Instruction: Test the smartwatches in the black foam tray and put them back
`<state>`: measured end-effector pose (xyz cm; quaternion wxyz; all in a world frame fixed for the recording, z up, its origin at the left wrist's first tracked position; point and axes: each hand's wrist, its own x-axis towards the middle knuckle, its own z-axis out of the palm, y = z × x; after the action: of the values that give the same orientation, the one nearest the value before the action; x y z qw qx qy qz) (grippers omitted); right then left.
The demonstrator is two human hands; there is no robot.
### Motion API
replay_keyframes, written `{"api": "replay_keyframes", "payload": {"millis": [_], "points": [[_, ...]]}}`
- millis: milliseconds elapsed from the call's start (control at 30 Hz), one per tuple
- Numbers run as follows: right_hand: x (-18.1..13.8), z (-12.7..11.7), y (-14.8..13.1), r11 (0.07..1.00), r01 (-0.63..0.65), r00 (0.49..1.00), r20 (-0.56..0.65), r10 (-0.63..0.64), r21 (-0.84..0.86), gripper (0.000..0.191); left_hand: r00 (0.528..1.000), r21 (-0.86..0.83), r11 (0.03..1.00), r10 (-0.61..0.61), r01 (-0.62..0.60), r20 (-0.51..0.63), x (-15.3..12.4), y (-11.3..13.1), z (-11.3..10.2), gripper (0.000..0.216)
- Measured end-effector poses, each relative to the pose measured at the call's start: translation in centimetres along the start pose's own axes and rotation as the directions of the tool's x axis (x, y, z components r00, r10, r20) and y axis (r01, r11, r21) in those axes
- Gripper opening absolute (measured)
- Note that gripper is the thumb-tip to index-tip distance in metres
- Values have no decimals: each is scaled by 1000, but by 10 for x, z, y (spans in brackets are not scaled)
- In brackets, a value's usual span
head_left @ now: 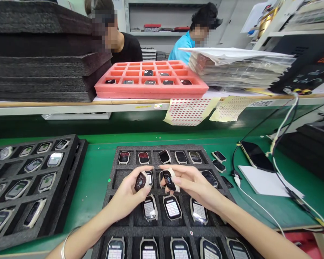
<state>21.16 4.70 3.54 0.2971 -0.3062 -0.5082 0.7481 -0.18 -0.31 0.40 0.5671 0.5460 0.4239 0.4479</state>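
The left hand point(132, 189) is gripping one watch point(140, 181), thumb lying along its lower edge. The right hand point(190, 181) is pinching a second watch point(168, 180) between thumb and fingers. Both are hovering over the tray point(135, 231), tilted, side by side.

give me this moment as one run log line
left hand: holds watch body | right hand: holds second watch body | below: black foam tray with more watch bodies | shelf: pink foam tray
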Motion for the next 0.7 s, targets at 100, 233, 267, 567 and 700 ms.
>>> {"api": "replay_keyframes", "payload": {"millis": [100, 233, 267, 567, 700], "points": [[0, 0, -1, 999, 32, 999, 5, -32, -2, 41, 1000, 18, 1000, -5, 5, 1, -1, 1, 0, 38], [0, 0, 0, 999, 45, 999, 1, -45, -9, 40, 1000, 6, 1000, -4, 4, -18, -1, 1, 0, 41], [0, -1, 0, 999, 43, 999, -1, -43, -10, 40, 1000, 9, 1000, -3, 3, -25, -1, 1, 0, 40], [0, -4, 1, 1000, 22, 1000, -14, -22, -16, 41, 999, 11, 1000, 21, -20, -49, -2, 1, 0, 39], [0, -2, 0, 1000, -25, 999, -21, 24, -13, 43, 998, 15, 1000, 9, -8, -68, -2, 3, 1, 37]]}}
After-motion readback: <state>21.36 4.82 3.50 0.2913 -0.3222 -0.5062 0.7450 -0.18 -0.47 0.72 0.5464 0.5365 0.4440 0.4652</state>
